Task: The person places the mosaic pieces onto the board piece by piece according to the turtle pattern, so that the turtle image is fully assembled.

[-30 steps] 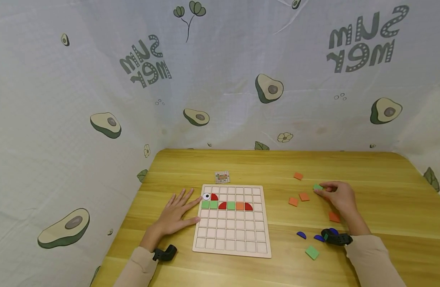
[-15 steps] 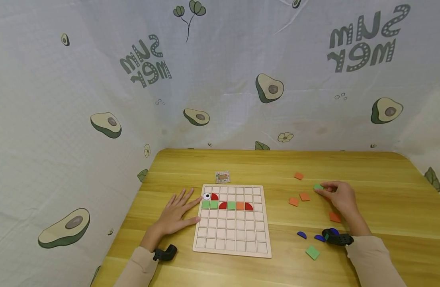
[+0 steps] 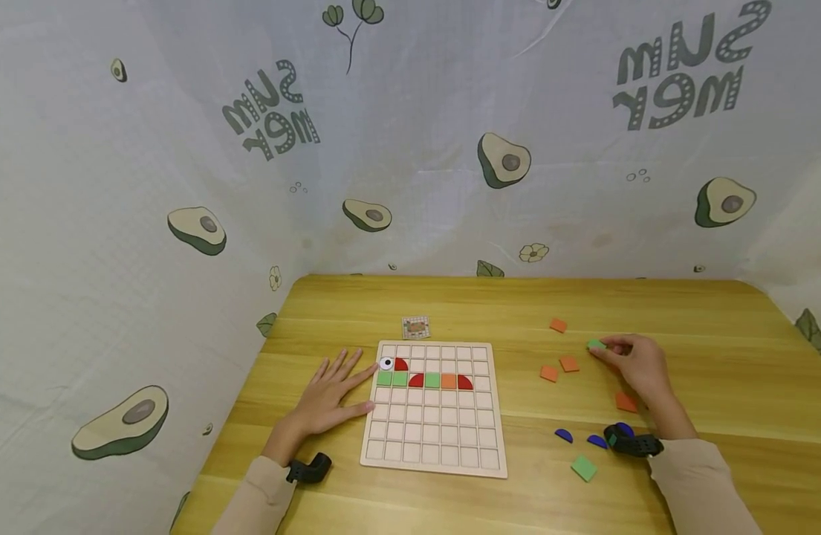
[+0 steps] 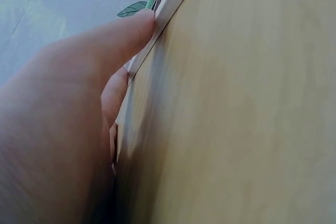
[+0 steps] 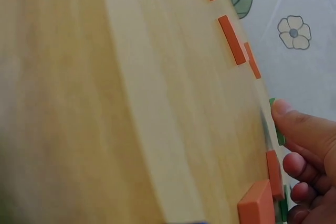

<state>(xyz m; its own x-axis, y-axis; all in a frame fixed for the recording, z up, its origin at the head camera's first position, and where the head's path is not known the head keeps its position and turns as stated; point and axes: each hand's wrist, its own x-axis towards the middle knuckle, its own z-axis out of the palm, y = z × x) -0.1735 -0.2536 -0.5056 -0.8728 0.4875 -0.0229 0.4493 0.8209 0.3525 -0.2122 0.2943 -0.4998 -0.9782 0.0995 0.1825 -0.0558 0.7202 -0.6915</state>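
Note:
My left hand (image 3: 325,401) lies on the table with its fingers spread. Its index finger and thumb touch the left edge of a pale wooden grid board (image 3: 430,452); in the left wrist view, the thumb presses against the board's side. On the board's upper rows sit a white eye piece (image 3: 386,363), red quarter-round pieces (image 3: 465,382), an orange square and several green squares (image 3: 432,380). Over at the right, my right hand (image 3: 640,365) pinches a green square tile (image 3: 595,345) between thumb and fingers, partly covering it. The right wrist view shows the thumb on this green tile (image 5: 280,132).
Loose orange tiles (image 3: 549,373) lie left of and below the right hand. Nearer the front are blue half-round pieces (image 3: 564,435), one partly behind the wrist camera, and another green tile (image 3: 584,468). A small picture card (image 3: 415,327) lies behind the board. Patterned cloth hangs around the table.
The head view has shifted very slightly. Both hands keep their places, the left at the board and the right at the green tile.

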